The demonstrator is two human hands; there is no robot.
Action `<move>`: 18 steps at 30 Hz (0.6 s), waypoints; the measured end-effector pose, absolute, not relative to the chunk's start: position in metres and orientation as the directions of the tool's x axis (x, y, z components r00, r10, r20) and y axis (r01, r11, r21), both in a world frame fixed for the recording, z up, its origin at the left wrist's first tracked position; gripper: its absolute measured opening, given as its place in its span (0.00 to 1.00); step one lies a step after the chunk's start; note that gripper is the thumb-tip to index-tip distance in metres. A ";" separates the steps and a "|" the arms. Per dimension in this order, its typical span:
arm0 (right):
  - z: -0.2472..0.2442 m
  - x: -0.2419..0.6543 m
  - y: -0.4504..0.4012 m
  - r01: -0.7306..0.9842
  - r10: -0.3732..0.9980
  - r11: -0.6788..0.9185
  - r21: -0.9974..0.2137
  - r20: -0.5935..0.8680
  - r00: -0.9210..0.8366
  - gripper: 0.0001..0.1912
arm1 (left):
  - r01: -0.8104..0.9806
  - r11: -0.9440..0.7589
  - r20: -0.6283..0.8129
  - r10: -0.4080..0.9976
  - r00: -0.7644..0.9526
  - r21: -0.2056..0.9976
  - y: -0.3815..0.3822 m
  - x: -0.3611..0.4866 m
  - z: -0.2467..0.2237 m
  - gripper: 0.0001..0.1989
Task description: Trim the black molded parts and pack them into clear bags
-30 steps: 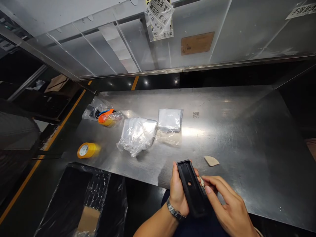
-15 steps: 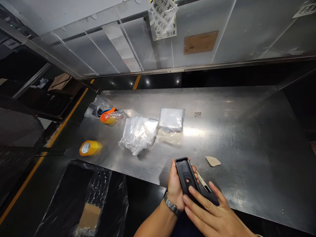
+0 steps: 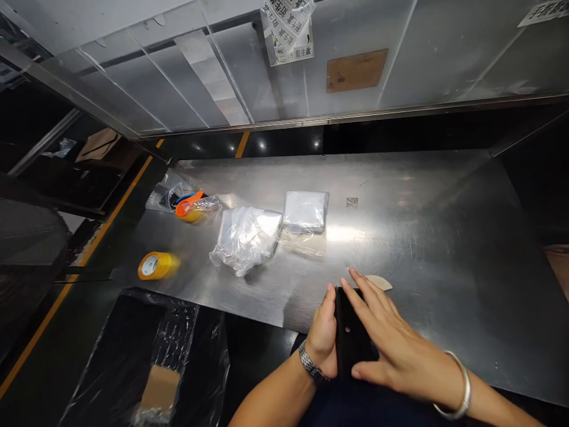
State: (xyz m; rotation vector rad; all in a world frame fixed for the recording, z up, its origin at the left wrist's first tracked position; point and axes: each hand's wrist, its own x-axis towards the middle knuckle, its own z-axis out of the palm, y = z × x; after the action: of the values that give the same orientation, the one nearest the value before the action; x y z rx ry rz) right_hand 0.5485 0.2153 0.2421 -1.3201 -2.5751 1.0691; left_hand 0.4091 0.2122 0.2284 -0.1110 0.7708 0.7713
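Observation:
A black elongated part (image 3: 349,341) with a small round hole lies between my hands, just off the front edge of the metal table. My left hand (image 3: 323,335) is wrapped round its left side, with a metal watch band at the wrist. Over its right side spreads my right hand (image 3: 384,332), fingers apart and touching the surface; a light bangle circles that wrist. Partly behind my right fingers, a cream wedge-shaped piece (image 3: 381,282) rests on the table.
Clear plastic bags (image 3: 251,237) and a stack of clear film (image 3: 306,212) lie mid-table (image 3: 444,267). Yellow tape (image 3: 155,265) stands at left, near an orange tape dispenser (image 3: 190,206). Black plastic with a brown patch (image 3: 160,388) is at lower left. A translucent panel (image 3: 347,35) spans the back.
The black part has turned more upright in view, its recessed face no longer distinct. My right hand has moved up along it, and the pale labelled strip beside it is out of sight.

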 end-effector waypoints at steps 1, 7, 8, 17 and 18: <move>0.245 0.544 0.219 0.709 0.704 0.414 -0.572 -0.292 -0.647 0.61 | -0.679 0.706 -0.633 0.623 0.460 0.202 0.210 0.410 0.230 0.29; 0.252 0.524 0.224 0.697 0.637 0.517 -0.497 -0.321 -0.701 0.67 | -0.638 0.754 -0.602 0.585 0.543 0.157 0.204 0.414 0.226 0.32; 0.250 0.524 0.225 0.694 0.646 0.514 -0.504 -0.305 -0.700 0.66 | -0.633 0.761 -0.611 0.572 0.548 0.144 0.204 0.414 0.224 0.33; 0.244 0.529 0.231 0.664 0.614 0.465 -0.585 -0.327 -0.718 0.60 | -0.642 0.764 -0.646 0.520 0.558 0.061 0.203 0.414 0.215 0.31; 0.245 0.528 0.229 0.669 0.604 0.474 -0.572 -0.342 -0.720 0.63 | -0.638 0.768 -0.617 0.523 0.589 0.042 0.202 0.414 0.216 0.32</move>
State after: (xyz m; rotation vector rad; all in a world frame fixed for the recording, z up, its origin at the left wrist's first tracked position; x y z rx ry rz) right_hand 0.5276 0.2291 0.2451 -1.2016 -2.7758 1.1447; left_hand 0.4136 0.2022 0.2156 -0.1918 0.6526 0.6809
